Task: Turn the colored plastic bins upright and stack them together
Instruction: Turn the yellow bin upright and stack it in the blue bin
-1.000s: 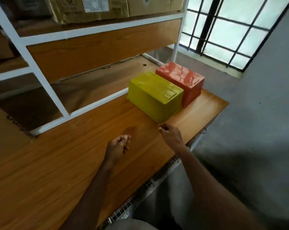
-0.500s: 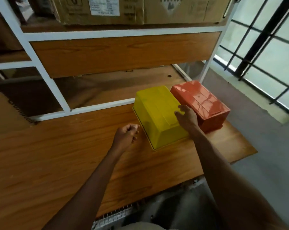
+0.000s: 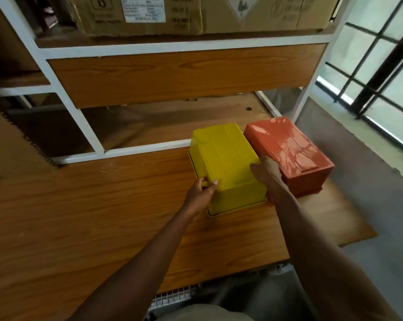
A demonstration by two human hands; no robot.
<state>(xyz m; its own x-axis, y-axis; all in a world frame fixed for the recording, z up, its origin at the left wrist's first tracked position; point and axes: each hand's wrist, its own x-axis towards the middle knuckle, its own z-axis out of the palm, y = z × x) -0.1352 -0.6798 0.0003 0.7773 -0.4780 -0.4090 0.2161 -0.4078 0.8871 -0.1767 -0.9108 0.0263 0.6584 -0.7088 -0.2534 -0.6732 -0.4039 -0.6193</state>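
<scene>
We are looking down at a wooden tabletop with a warm orange grain, which is filling the near and left part of the scene. Two plastic bins are sitting upside down on it toward the far right, side by side and touching. The yellow bin is lying on the left, and the red bin is lying on the right, its glossy base catching light from the window.

Our left hand is gripping the near left edge of the yellow bin, thumb on top and fingers curling around the side. Our right hand is pressing into the seam between the two bins on the yellow bin's right side; its fingers are hidden there, so we cannot tell how tightly they are holding.

A white metal shelf frame with wooden panels is standing along the table's far edge, and cardboard boxes are resting on its upper shelf. At far right, a barred window is letting in daylight over a grey floor.
</scene>
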